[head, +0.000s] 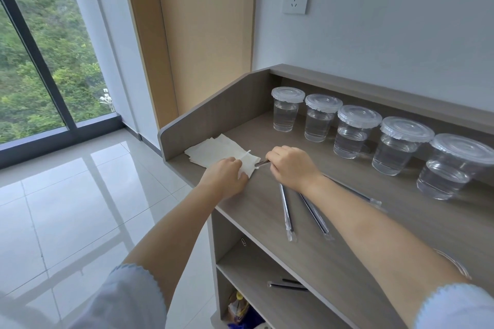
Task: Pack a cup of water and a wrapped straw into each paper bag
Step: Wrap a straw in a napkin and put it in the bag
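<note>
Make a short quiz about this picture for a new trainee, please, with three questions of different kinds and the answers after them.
1. Count: how many lidded cups of water stand in the row at the back of the counter?
2. True or false: the right hand holds the end of a wrapped straw.
3. Choose: the left hand is at (a) a cup, (b) the flat white paper bags, (c) the wall socket.

Key
1. Five, all with clear lids on.
2. True; its fingers are curled round the straw's end, beside the bags.
3. (b); it pinches the near edge of the top bag. No cup is in a bag yet.
</note>
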Demonstrator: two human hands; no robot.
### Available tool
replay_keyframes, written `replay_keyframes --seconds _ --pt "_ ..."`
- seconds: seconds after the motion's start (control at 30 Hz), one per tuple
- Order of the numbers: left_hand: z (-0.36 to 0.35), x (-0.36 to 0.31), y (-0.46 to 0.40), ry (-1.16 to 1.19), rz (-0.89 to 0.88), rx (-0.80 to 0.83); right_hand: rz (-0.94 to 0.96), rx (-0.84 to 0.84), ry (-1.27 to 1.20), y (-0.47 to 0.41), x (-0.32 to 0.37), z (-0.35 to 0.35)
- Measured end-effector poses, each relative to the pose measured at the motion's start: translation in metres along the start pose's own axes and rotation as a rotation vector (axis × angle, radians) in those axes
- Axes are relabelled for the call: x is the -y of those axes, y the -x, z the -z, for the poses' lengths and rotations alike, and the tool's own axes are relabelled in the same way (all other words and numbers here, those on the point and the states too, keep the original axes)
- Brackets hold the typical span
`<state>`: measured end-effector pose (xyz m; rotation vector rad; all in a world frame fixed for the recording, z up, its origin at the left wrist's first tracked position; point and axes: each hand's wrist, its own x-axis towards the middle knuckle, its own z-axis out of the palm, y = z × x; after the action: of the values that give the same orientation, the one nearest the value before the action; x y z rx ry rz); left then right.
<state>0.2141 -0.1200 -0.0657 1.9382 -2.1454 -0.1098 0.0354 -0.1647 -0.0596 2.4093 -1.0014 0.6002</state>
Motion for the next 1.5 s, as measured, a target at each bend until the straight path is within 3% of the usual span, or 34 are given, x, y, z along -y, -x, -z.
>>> replay_keyframes --seconds 0.17,0.27,0.33,0.47,0.57,0.7,0.87,1.0,1.13,1.2,1.37,1.5 --pt "0.001 0.011 -0.001 0.034 0.047 -0.002 -0.046 0.019 -0.035 -0.005 0.002 0.009" --pt "0.001 0.011 -0.001 0.165 0.080 -0.097 -0.106 0.022 -0.122 -0.005 0.000 0.008" --pt "0.001 0.010 -0.002 0.236 0.094 -0.155 -0.196 0.018 -0.191 -0.005 -0.001 0.009" --pt "-0.003 0.006 -0.002 0.345 0.101 -0.101 -0.393 0.048 -0.283 -0.007 -0.004 0.015" --pt "-0.009 0.009 -0.007 0.468 0.203 -0.138 -0.467 0.041 -0.356 -0.007 -0.008 0.019" --pt "-0.004 0.013 -0.012 0.454 0.224 -0.194 -0.543 0.016 -0.454 -0.008 -0.016 0.027" --pt "0.040 0.000 -0.027 0.585 0.186 -0.457 -0.660 -0.083 -0.598 -0.017 -0.032 0.050" --pt "0.083 -0.025 -0.038 0.806 0.171 -0.512 -0.722 -0.099 -0.890 -0.026 -0.048 0.085" --pt "0.109 -0.055 -0.036 1.392 0.233 -0.299 -0.683 -0.072 -1.206 -0.025 -0.059 0.119" --pt "0.104 -0.066 -0.035 1.517 0.183 -0.154 -0.682 -0.043 -1.279 -0.021 -0.061 0.127" --pt "0.077 -0.091 -0.026 1.514 0.080 0.127 -0.712 -0.006 -1.243 -0.004 -0.061 0.120" --pt "0.063 -0.108 -0.023 1.470 -0.011 0.183 -0.783 -0.035 -1.158 0.011 -0.066 0.118"
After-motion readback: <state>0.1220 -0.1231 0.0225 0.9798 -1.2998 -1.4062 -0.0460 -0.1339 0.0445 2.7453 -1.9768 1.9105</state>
